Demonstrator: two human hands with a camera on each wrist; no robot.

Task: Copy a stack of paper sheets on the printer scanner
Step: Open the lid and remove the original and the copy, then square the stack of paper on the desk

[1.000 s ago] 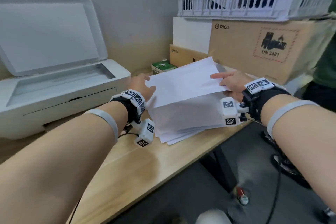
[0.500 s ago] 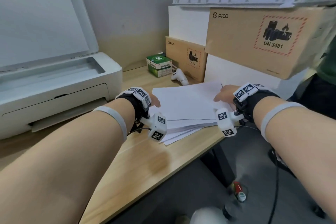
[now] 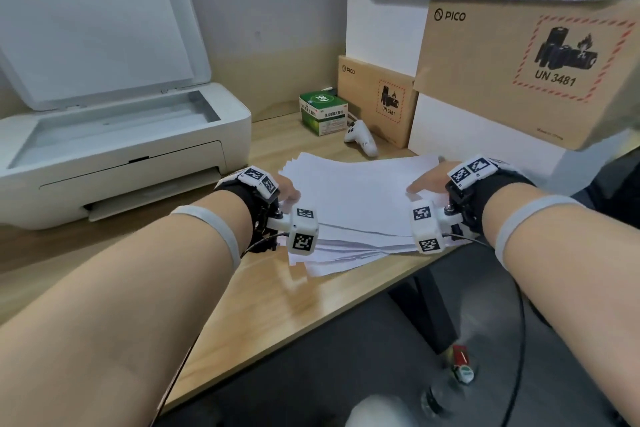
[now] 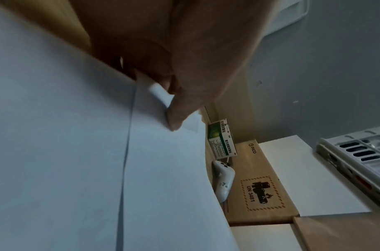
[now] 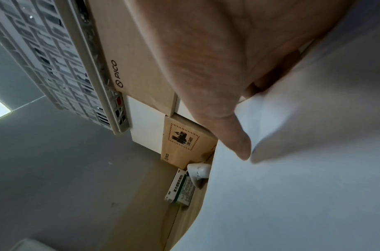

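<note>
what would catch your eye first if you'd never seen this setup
The loose white paper stack at the desk's near edge, with the left hand and right hand at its two sides. Then the white printer on the left with its lid up, and the boxes behind.

A loose stack of paper sheets (image 3: 349, 204) lies near the front edge of the wooden table (image 3: 263, 302), its lower sheets fanned out; the left hand (image 3: 285, 189) rests on the stack's left edge and the right hand (image 3: 427, 180) on its right; the white printer (image 3: 114, 156) stands to the left with its scanner lid (image 3: 93, 28) raised; a green box (image 3: 322, 112) and a white controller (image 3: 362, 139) sit behind the stack, beside cardboard boxes (image 3: 519, 69).
</note>
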